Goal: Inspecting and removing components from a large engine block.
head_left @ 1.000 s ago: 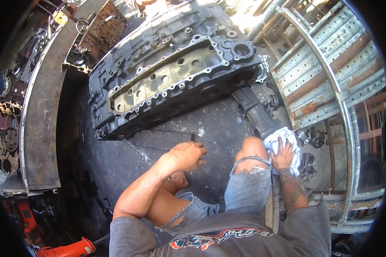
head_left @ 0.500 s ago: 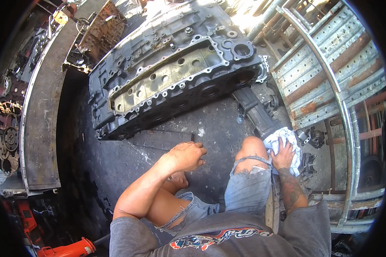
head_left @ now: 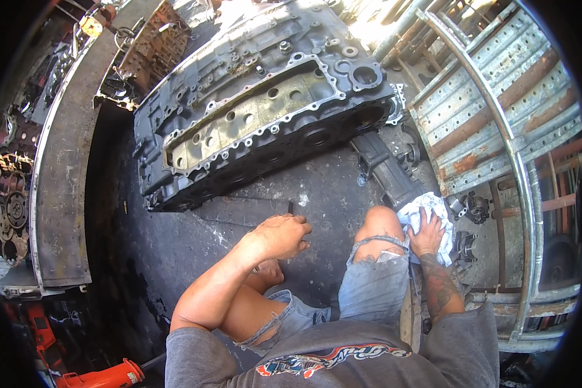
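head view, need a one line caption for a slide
Crouched person's left hand grips a small dark tool beside an engine block; right hand rests on a white rag.

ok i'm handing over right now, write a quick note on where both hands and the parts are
Left hand: closed around a small dark tool, its tip sticking up, over the greasy floor.
Right hand: pressing a white rag against the near end of a dark long part beside the right knee.
Engine block: lying on the floor ahead, gasket face up, untouched by either hand.
Done: cannot tell how much is wiped.
Left: the block's face shows tan residue, probably needing cleaning.
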Available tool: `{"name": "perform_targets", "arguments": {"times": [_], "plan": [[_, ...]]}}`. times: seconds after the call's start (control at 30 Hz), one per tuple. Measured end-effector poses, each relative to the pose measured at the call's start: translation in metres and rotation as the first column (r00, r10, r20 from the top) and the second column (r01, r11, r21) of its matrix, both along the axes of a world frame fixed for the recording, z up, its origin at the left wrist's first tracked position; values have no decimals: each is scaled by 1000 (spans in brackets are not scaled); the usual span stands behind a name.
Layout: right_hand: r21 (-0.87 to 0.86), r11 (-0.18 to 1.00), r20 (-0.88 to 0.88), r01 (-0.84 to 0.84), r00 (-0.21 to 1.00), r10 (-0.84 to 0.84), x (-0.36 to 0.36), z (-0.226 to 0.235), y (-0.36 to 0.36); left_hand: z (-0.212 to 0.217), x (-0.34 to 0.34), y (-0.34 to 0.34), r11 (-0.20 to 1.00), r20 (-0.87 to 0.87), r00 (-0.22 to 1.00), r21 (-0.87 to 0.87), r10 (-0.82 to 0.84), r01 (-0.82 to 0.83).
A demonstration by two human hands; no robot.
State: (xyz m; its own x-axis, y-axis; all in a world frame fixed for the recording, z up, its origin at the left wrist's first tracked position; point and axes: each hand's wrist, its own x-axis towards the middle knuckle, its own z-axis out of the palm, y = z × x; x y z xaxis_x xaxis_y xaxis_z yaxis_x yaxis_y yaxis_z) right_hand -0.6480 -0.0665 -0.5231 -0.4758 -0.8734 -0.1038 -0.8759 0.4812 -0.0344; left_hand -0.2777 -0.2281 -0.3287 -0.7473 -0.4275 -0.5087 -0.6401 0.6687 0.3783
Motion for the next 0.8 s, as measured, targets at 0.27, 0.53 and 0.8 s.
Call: {"name": "perform_targets", "arguments": {"times": [0.27,0.53,0.8], "plan": [[16,1000,12,8,1000,-8,1,3,-1,8,-6,-3,998,85,996,56,0,-5],[11,1000,19,12,1000,-12,1,1,0,2,-3,-2,1000,16,1000,24,-1,0],[14,1000,-3,12,1000,-12,0,-1,0,2,-1,-1,1000,-22,1000,4,3,-2]]}}
